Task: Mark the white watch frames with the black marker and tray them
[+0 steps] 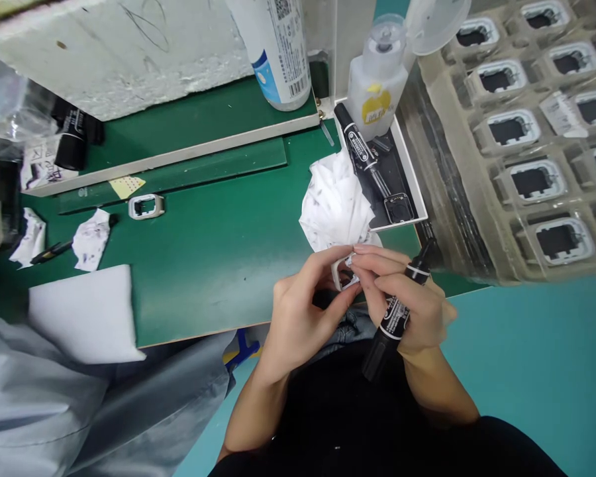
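My left hand [305, 305] pinches a small white rounded frame [338, 275], like a watch case, between thumb and fingers. My right hand [412, 301] is closed around a thick black marker [395, 318]. The fingertips of that hand also reach the frame's right side, where a bit of white shows; I cannot tell whether it is tissue. Crumpled white tissue [335, 202] with dark smudges lies just beyond my hands. Another white frame [146, 207] rests farther left on the green bench.
A tray [422, 205] at the back right holds another marker [352, 136], a dark square part [398, 207] and a plastic bottle [377, 86]. Clear plastic trays [511, 86] of white frames stand at right. A co-worker's grey sleeve [24, 397] and white cloth [84, 311] are at left.
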`<move>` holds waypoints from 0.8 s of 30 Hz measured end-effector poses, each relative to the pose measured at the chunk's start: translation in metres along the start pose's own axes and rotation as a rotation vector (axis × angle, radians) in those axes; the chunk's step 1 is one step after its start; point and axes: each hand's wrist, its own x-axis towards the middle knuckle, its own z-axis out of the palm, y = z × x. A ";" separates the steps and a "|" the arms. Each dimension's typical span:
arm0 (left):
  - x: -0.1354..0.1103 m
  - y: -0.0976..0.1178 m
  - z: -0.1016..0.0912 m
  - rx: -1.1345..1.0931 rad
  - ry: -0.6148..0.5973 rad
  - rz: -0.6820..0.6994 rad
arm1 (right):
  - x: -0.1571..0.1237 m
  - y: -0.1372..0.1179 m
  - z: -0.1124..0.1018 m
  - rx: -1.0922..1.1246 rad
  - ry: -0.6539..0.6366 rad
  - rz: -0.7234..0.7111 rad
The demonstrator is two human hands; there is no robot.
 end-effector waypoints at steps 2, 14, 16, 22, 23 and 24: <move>0.000 0.000 0.000 0.003 0.000 0.005 | 0.000 0.000 0.001 -0.020 -0.008 -0.024; 0.002 0.000 0.000 0.014 0.012 0.023 | -0.005 0.004 -0.004 -0.074 -0.041 -0.130; 0.002 0.000 0.001 0.007 0.014 0.022 | -0.006 0.005 -0.005 -0.081 -0.039 -0.154; 0.002 0.001 0.001 -0.008 0.022 -0.004 | -0.007 0.006 -0.007 -0.097 -0.087 -0.169; 0.002 0.001 0.001 -0.020 0.023 -0.014 | -0.006 0.005 -0.007 -0.082 -0.078 -0.178; 0.003 0.002 0.001 -0.040 0.024 -0.022 | -0.004 0.005 -0.007 -0.064 -0.073 -0.182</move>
